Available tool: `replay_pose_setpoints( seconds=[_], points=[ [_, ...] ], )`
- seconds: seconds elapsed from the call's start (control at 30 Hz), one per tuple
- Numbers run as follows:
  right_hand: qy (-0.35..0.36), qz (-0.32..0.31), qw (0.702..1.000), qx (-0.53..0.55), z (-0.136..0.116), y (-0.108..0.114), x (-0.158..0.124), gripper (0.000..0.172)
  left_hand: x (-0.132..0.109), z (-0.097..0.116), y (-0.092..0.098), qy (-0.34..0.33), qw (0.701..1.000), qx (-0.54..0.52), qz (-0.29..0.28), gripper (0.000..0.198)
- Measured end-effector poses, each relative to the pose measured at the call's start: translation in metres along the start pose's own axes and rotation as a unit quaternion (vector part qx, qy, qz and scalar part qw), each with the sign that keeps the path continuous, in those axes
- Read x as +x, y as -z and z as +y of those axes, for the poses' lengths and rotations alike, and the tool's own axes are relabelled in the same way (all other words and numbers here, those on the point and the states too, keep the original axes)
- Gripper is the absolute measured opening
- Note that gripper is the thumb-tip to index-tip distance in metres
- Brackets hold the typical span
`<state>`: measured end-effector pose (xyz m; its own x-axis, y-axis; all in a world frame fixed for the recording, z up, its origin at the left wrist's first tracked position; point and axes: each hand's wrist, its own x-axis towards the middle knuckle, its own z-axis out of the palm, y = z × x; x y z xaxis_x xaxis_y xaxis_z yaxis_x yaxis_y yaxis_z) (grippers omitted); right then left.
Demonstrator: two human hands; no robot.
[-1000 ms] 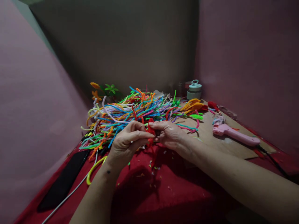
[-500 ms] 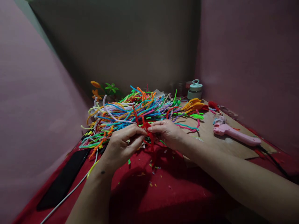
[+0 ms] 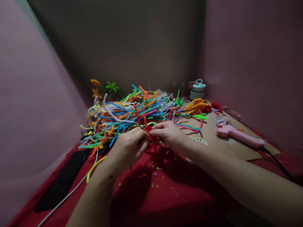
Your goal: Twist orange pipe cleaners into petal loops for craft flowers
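My left hand (image 3: 129,145) and my right hand (image 3: 169,135) meet at the middle of the view, both closed on red pipe cleaners (image 3: 153,143). The pieces look bent together between my fingertips, with ends sticking up and one strand hanging below. Just how they are joined is hidden by the fingers. Right behind my hands lies a big heap of pipe cleaners (image 3: 127,108) in many colours. A yellow pipe cleaner (image 3: 91,171) curves beside my left wrist.
On the right a pink glue gun (image 3: 241,136) with a black cord lies on a brown board (image 3: 213,148). Behind stand a mint-lidded jar (image 3: 198,90) and orange petal shapes (image 3: 196,105). A black phone-like slab (image 3: 62,179) and white cable lie left. Scraps dot the red cloth (image 3: 180,195).
My left hand has turned, its fingers curling in more tightly at the red pipe cleaners. More of the yellow pipe cleaner shows by my left wrist. My right hand stays nearly still.
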<state>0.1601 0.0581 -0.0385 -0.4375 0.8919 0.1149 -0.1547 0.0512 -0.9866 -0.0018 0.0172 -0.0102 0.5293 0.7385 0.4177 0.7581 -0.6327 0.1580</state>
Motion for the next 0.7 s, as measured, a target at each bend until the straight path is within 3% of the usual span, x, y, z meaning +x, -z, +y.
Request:
replay_pose_setpoints(
  seconds=[0.27, 0.43, 0.6, 0.7],
  points=[
    [-0.009, 0.014, 0.999, -0.029, 0.0, -0.002, 0.0, 0.015, 0.001, 0.005, -0.01, -0.013, 0.996, 0.087, 0.003, 0.013],
    [-0.004, -0.004, 1.0, -0.001, 0.001, 0.0, -0.001, 0.018, 0.002, 0.005, -0.015, -0.006, 0.996, 0.086, 0.006, 0.016],
    [-0.033, -0.022, 0.998, 0.046, 0.005, 0.002, 0.001, 0.014, 0.002, 0.007, -0.014, 0.045, 0.998, -0.006, 0.054, 0.006],
    [-0.034, -0.015, 0.997, 0.064, 0.004, 0.002, 0.002, 0.012, 0.004, 0.01, -0.006, 0.128, 0.971, -0.184, 0.08, 0.019]
  ],
)
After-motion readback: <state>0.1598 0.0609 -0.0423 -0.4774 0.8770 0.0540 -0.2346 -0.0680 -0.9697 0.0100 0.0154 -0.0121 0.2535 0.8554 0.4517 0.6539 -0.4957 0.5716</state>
